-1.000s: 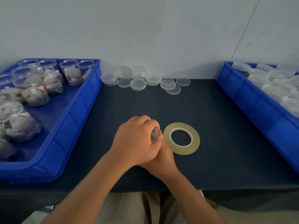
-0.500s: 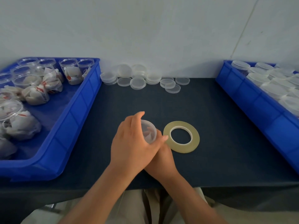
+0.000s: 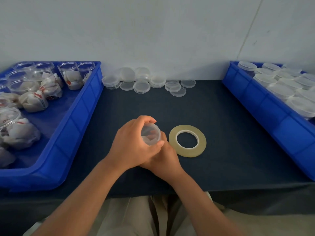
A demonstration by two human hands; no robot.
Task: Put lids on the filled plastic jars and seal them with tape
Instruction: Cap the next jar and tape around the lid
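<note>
Though small, jar [image 3: 150,134]: prob. light, thin slick plastic, crushable; just left of tape roll [image 3: 187,141].
L hand [image 3: 134,147]: curled round jar wall.
R hand [image 3: 163,160]: under L hand, grip hidden.
Hold pt: side wall, gently.

Table cover [image 3: 221,126]: dark navy, plain. L bin [image 3: 68,133] & R bin [image 3: 255,103]: bright blue. Tape roll [image 3: 188,152]: translucent yellow, white core. Jar [image 3: 150,134] & loose lids [image 3: 141,86]: clear, no tint. Packets [image 3: 32,101]: white w/ red marks. Wall [image 3: 153,31]: pale grey.
</note>
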